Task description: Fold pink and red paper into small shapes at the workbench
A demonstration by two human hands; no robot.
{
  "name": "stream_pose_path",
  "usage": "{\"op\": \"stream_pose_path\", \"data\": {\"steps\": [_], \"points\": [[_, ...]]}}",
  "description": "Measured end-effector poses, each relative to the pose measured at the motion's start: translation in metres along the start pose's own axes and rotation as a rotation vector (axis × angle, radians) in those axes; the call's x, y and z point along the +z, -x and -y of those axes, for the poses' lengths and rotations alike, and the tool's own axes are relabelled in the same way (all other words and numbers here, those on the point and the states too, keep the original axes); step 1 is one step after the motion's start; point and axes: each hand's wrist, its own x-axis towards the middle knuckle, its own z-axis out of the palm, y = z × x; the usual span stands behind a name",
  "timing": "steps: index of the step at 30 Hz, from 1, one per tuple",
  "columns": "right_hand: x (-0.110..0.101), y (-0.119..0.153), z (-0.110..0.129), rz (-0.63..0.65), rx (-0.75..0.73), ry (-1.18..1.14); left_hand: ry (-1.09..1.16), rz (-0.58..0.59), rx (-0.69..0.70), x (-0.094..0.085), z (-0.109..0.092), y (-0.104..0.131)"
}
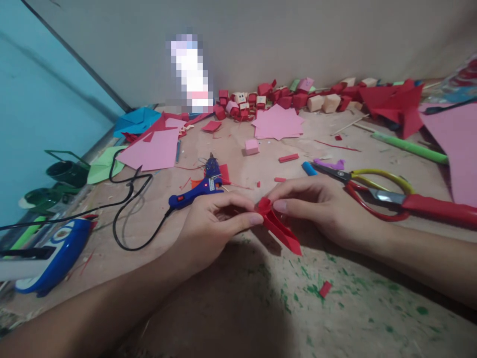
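Observation:
A folded piece of red paper [281, 231] is held between both hands above the table, its pointed end hanging toward the lower right. My left hand [219, 214] pinches its upper left edge between thumb and fingertips. From the other side, my right hand [316, 204] pinches the top near a rounded fold. Left of my left hand lies a blue hot glue gun [196, 191] with a small red light on it. Scissors [372, 191] with yellow and red handles lie just beyond my right hand, near a utility knife's blade and red handle [436, 209].
Many small red and cream paper cubes [261, 99] line the wall. Pink star-shaped paper [278, 122] and a pink cube [251, 146] lie mid-table. A black cord [115, 228] loops at left near a blue-and-white tool [55, 258]. A green stick [410, 147] lies at right.

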Motion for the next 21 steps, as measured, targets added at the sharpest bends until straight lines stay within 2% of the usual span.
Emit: {"op": "stream_pose_path", "data": {"steps": [6, 18, 21], "points": [[-0.001, 0.000, 0.000, 0.041, 0.019, -0.069, 0.066, -0.013, -0.031, 0.000, 0.001, 0.001], [0.002, -0.003, -0.010, 0.095, 0.095, -0.462, 0.166, -0.005, -0.087, 0.003, -0.004, 0.005], [0.002, -0.005, -0.014, 0.076, 0.101, -0.487, 0.177, 0.003, -0.072, 0.003, -0.004, 0.005]]}}
